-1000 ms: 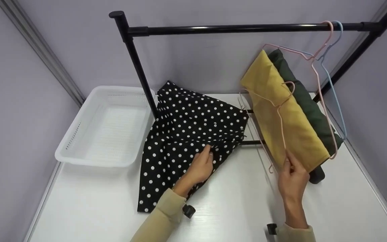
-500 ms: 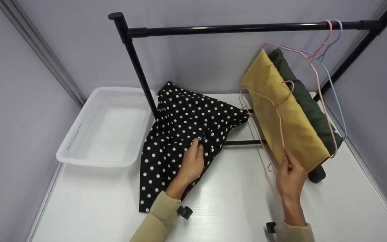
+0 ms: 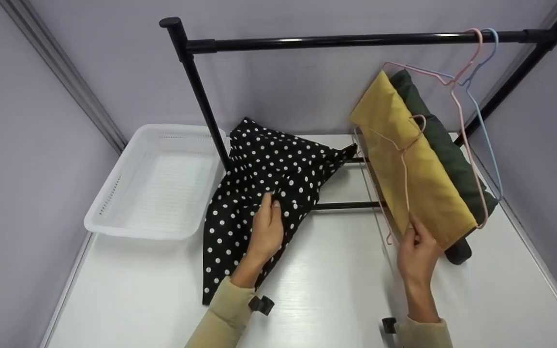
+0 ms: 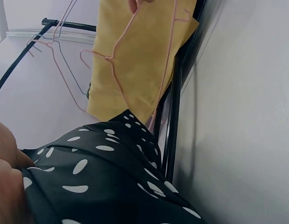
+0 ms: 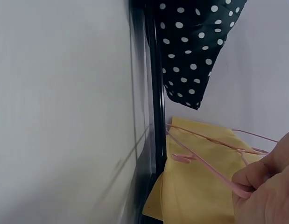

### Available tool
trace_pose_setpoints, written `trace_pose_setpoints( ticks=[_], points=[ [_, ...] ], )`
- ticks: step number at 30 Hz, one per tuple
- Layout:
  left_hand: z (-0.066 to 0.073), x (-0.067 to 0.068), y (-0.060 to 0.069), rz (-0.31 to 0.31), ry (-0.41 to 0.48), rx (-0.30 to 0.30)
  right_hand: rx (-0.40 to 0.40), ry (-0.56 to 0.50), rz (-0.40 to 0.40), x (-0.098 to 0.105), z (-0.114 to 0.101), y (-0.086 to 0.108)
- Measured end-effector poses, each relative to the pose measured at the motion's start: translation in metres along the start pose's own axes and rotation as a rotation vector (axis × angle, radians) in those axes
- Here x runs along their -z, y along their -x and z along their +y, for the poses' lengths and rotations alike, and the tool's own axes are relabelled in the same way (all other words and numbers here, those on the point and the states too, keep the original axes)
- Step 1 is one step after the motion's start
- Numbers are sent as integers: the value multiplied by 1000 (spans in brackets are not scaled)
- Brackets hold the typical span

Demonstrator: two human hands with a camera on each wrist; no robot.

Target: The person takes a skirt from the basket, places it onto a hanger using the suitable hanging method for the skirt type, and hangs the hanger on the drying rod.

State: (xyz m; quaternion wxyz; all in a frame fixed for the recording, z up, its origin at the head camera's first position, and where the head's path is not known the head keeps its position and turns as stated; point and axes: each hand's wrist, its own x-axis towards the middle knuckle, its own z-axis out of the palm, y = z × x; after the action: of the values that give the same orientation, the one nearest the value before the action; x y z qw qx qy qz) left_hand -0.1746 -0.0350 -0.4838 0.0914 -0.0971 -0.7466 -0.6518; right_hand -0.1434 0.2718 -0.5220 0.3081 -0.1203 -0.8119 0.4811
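Black cloth with white polka dots [image 3: 278, 164] lies bunched and partly raised in the middle of the head view, its far right corner drawn to a point. My left hand [image 3: 265, 237] pinches a fold near its centre; in the left wrist view, part of the left hand [image 4: 6, 186] shows beside the cloth [image 4: 111, 163]. On the right, my right hand [image 3: 418, 253] pinches one end of a pink clothes hanger [image 3: 405, 176] between thumb and fingers. This hanger stands tilted before a yellow cloth [image 3: 399, 179], a short distance from the polka-dot cloth.
A black rack's rail [image 3: 336, 42] spans the back. At its right end hang a second pink hanger [image 3: 463, 113], with the yellow cloth, and a blue hanger [image 3: 484, 128], with a dark green cloth [image 3: 445, 140]. A white plastic basket [image 3: 97, 227] stands left on the white table [image 3: 336, 290].
My left hand has moved left and slightly away from me, pulling the fold of polka-dot cloth along. The cloth's right side has gathered into a narrow point. My right hand has barely moved.
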Motion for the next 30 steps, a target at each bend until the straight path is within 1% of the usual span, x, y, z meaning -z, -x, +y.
trace_pose_setpoints(
  ticks=[5, 9, 13, 17, 19, 21, 24, 27, 30],
  points=[
    [3, 2, 2, 79, 78, -19, -5, -59, -9, -11, 3, 5],
    [7, 5, 0, 156, 116, -48, -33, -80, -31, -20, 3, 9],
    [13, 6, -1, 215, 111, -66, -75, -125, -59, -28, 1, 10],
    [17, 4, -2, 240, 93, -68, -113, -188, -96, -36, -2, 14],
    [17, 1, -1, 244, 77, -60, -135, -213, -111, -40, -8, 18],
    [16, -2, 0, 239, 75, -60, -139, -213, -124, -42, -19, 23],
    [15, -9, 1, 221, 66, -71, -115, -197, -126, -44, -38, 31],
    [12, -21, 2, 178, 59, -94, -88, -188, -128, -47, -52, 37],
    [9, -38, 4, 115, 37, -113, -84, -215, -139, -50, -60, 41]
  ],
)
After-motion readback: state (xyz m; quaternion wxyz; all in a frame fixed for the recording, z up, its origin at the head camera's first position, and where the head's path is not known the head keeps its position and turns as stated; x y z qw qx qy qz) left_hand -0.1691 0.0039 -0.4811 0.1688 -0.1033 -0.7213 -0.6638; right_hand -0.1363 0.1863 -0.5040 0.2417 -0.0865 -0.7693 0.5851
